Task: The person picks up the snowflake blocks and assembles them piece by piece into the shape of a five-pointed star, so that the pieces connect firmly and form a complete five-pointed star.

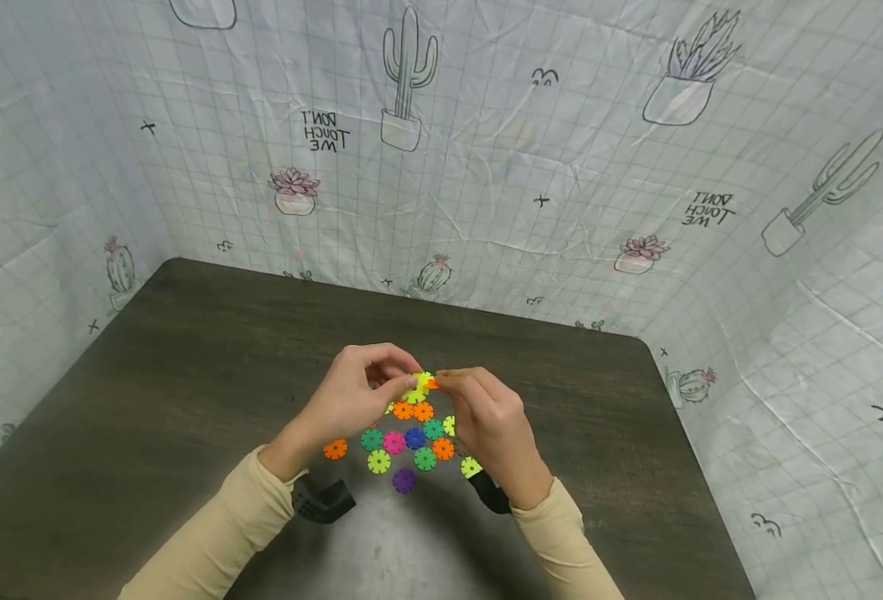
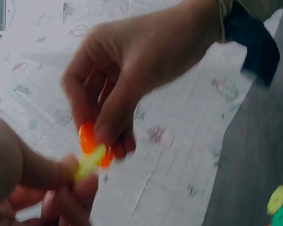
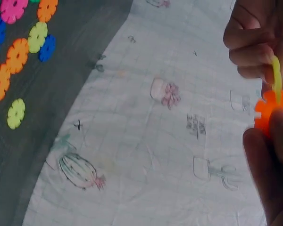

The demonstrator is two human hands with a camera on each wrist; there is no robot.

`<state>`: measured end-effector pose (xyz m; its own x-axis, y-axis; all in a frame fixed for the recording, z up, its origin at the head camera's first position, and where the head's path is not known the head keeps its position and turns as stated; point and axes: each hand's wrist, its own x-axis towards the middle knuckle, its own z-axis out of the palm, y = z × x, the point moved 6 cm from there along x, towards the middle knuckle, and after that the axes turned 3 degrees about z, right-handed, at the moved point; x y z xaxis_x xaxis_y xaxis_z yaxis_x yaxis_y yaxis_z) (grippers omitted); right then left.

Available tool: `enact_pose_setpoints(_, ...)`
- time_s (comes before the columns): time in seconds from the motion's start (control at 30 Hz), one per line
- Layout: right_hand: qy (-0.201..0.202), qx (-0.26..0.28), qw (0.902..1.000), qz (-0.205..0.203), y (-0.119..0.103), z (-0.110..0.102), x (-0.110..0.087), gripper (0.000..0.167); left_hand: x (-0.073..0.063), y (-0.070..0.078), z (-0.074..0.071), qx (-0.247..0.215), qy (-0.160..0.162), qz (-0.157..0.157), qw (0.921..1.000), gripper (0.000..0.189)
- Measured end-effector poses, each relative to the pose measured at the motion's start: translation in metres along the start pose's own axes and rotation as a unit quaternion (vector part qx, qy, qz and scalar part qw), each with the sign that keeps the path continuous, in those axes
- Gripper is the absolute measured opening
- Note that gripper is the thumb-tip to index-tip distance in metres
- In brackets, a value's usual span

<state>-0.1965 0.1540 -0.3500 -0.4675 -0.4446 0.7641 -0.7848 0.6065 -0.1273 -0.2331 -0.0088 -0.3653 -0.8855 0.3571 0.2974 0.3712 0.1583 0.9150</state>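
Beyond the purple slotted disc (image 1: 403, 481), the left hand (image 1: 351, 387) pinches a yellow slotted disc (image 1: 417, 392), the right hand (image 1: 492, 417) an orange slotted disc (image 3: 264, 115) crosswise to it, seemingly so slots mesh.

left grip (image 1: 354, 390) pinches a yellow notched disc (image 1: 418, 391)

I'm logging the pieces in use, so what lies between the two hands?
Between the left hand and right hand are a yellow-green disc and an orange disc, touching each other; the head view shows both.
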Motion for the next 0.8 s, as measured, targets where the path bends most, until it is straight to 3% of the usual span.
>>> enact_pose_setpoints(0.13, -0.009, 0.001, 1.0000, 0.004, -0.002, 0.004, -0.001, 0.020, -0.001, -0.005, 0.002, 0.005, 0.018, -0.022, 0.9996, 0.006)
enact_pose_setpoints(0.33, -0.018, 0.007, 0.9998, 0.006, -0.001, 0.007, -0.005, 0.024, -0.003, -0.012, 0.003, 0.002, 0.018, -0.041, 0.9990, 0.007)
enact_pose_setpoints(0.63, -0.011, 0.007, 0.9999, -0.001, 0.007, 0.011, 0.003, 0.017, -0.005, -0.010, 0.000, 0.017, 0.030, -0.013, 0.9993, 0.011)
enact_pose_setpoints(0.8, -0.046, 0.004, 0.9989, 0.003, 0.013, 0.012, 0.010, 0.034, -0.005, -0.011, -0.002, 0.023, 0.031, -0.007, 0.9992, 0.012)
